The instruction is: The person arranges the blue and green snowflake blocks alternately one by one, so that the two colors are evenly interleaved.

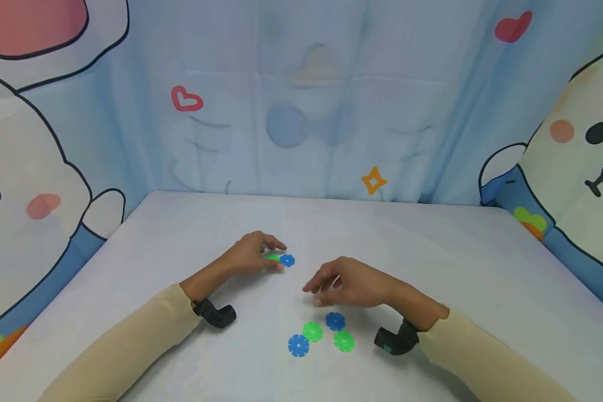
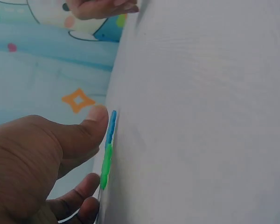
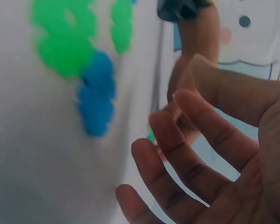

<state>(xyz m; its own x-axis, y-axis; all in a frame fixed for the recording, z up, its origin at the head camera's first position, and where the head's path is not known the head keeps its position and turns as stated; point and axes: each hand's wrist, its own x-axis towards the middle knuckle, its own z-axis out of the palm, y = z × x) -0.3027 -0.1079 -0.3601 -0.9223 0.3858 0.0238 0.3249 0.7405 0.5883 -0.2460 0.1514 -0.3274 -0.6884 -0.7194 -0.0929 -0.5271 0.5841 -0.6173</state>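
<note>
My left hand [image 1: 253, 254] is low over the far middle of the table, thumb and fingers spread around two notched plastic discs. One is a green disc [image 2: 107, 165], partly hidden by the hand in the head view; the other is a blue disc [image 1: 287, 261] right against it. In the left wrist view both show edge-on in a line, close to the thumb. Nearer and to the right, my right hand [image 1: 359, 283] hovers with loosely bent fingers and nothing in them. Just below it lie a blue disc [image 1: 335, 321] and a green disc [image 1: 344, 341].
Another green disc [image 1: 312, 331] and blue disc [image 1: 298, 345] lie beside those at the near middle. A white cloth covers the table [image 1: 432, 240]. Behind it hangs a light blue printed curtain [image 1: 301, 151]. Black wrist straps [image 1: 216, 314] sit on both arms.
</note>
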